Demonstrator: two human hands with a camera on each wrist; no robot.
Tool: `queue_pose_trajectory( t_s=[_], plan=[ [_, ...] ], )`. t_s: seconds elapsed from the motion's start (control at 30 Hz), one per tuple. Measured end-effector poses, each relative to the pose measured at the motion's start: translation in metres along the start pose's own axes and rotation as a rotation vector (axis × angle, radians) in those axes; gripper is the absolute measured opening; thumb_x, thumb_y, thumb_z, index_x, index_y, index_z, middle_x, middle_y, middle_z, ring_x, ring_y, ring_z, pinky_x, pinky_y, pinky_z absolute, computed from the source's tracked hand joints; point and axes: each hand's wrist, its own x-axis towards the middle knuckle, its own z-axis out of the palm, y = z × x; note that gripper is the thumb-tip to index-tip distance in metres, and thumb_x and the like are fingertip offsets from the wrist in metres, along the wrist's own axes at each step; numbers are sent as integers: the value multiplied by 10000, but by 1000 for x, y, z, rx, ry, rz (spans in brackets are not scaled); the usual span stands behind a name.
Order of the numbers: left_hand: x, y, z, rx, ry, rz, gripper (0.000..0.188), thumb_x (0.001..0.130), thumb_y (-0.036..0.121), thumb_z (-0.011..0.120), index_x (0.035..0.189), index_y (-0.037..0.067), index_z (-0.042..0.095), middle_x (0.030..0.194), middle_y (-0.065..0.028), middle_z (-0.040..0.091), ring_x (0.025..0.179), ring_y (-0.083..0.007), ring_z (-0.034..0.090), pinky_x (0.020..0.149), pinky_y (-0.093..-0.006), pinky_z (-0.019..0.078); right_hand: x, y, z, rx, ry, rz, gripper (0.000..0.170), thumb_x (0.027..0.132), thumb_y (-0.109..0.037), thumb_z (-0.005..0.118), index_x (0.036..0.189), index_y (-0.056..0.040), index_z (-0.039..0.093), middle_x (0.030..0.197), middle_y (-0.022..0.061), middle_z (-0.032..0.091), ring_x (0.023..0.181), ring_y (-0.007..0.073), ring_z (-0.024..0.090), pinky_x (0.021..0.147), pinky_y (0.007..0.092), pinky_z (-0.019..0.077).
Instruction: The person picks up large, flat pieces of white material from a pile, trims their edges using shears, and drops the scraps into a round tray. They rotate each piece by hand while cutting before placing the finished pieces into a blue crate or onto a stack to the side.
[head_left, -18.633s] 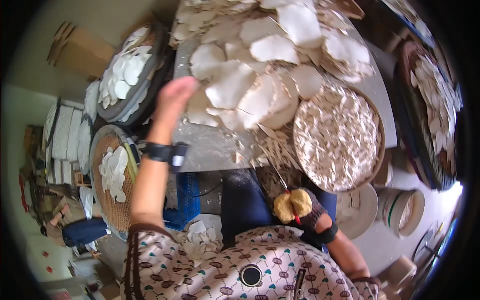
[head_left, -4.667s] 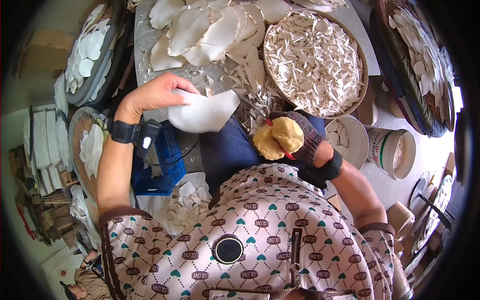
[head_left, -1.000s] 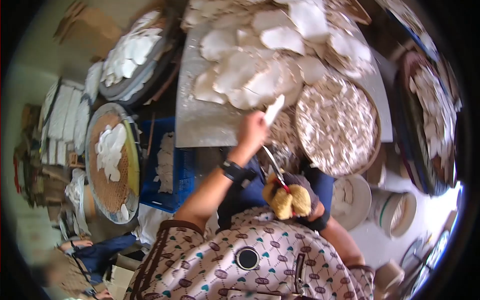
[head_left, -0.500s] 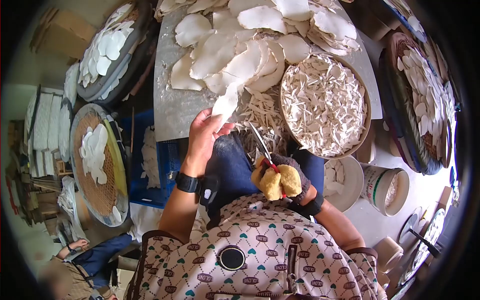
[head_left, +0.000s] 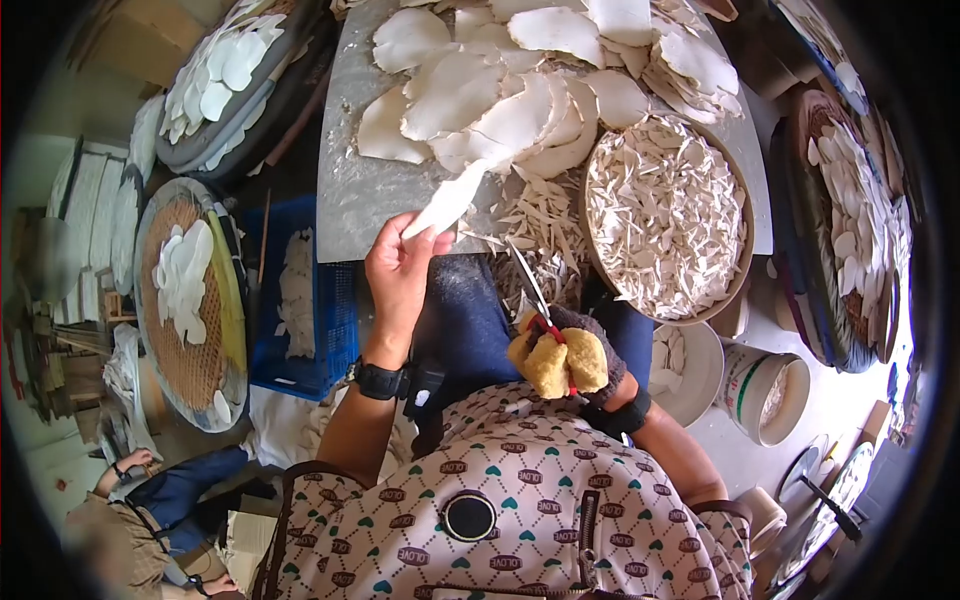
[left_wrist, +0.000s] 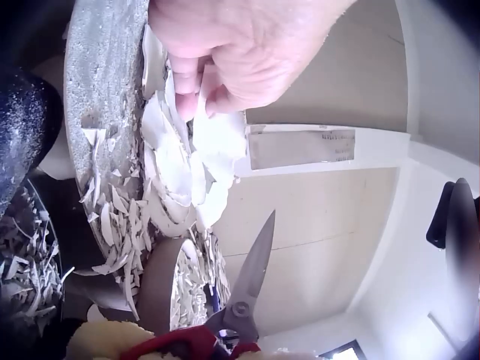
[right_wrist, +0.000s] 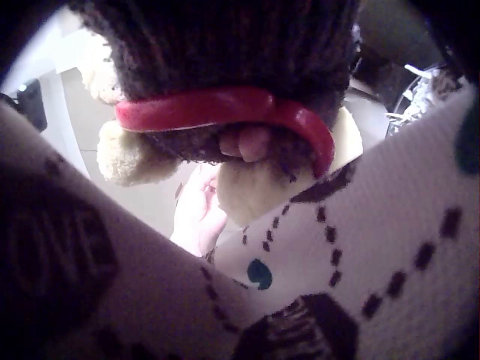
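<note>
Head view: with my bare left hand I pinch a thin, tapered white sheet piece at its lower end, between thumb and fingers. Its narrow tip points between one and two o'clock. I suppose I hold only the end so that most of the edge remains free. Its material I cannot tell.

At five o'clock from this piece, my right hand, in a dark brown knitted glove, grips the red-handled metal shears. The fingers are curled around the handles; some fingertips show inside the red loop. The yellow spongy padding is probably there to spare my hand. The blades look nearly together, point to eleven o'clock, and do not touch the piece.

From the shears, the round tray of off-white strips is at two o'clock, reaching over the near edge of the grey worktop. The overlapping large white sheets lie at twelve o'clock, presumably within easy reach.
</note>
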Motion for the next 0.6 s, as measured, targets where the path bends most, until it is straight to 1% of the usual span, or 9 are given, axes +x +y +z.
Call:
queue_pose_trajectory(
  t_s=[0.1,0.17,0.2,0.27,0.33,0.4,0.47,0.53,0.6],
  plan=[
    [-6,1,-13,-175,3,-180,216,884,71,553,1073,-30,527,933,-125,634,764,-202,653,689,-278,540,-2,20,-1,25,10,71,195,826,-65,565,1021,-49,570,917,32,611,843,99,568,770,253,462],
    [-12,0,-27,-265,32,-252,233,878,93,563,1066,-36,515,935,-149,632,771,-226,657,683,-291,546,3,-12,8,143,35,121,175,835,-37,535,1005,-34,575,894,18,601,799,82,557,732,230,459],
    [-18,-6,-38,-297,32,-291,252,878,102,560,1082,-38,509,951,-166,631,781,-232,658,687,-291,547,3,-13,11,206,30,168,170,839,-29,521,999,-30,578,881,15,597,781,79,554,719,222,457],
    [-37,-11,-60,-355,61,-391,272,881,110,553,1104,-36,500,963,-179,630,789,-234,659,689,-287,545,5,-3,15,151,61,176,169,857,-39,474,988,-11,577,826,26,588,715,85,554,666,213,457],
    [-62,-15,-83,-385,126,-451,290,882,125,548,1122,-30,494,976,-178,626,826,-228,651,721,-296,534,9,2,15,673,110,407,197,867,-45,445,1004,9,576,814,37,587,691,100,561,636,216,462],
    [-93,-23,-108,-411,235,-508,301,880,130,547,1131,-26,488,999,-176,619,853,-230,644,749,-308,522,12,-3,23,677,84,408,213,879,-63,434,1015,26,572,806,44,586,663,119,563,621,225,467],
    [-125,-34,-130,-481,365,-581,316,873,122,550,1144,-23,479,1032,-169,608,887,-241,635,759,-301,515,16,9,25,656,91,399,217,881,-80,447,1036,28,553,838,56,584,691,129,563,625,234,472],
    [-155,-45,-150,-545,447,-615,323,871,122,553,1149,-24,476,1045,-166,602,896,-250,629,775,-305,514,24,15,31,654,68,454,211,869,-73,452,1026,23,554,835,54,576,697,131,558,630,238,473],
    [-190,-64,-172,-584,563,-626,326,879,111,515,1156,-51,457,1047,-178,584,903,-268,622,792,-329,518,29,18,36,651,44,510,207,857,-67,456,1017,19,556,833,53,569,703,133,553,635,242,475]
  ],
)
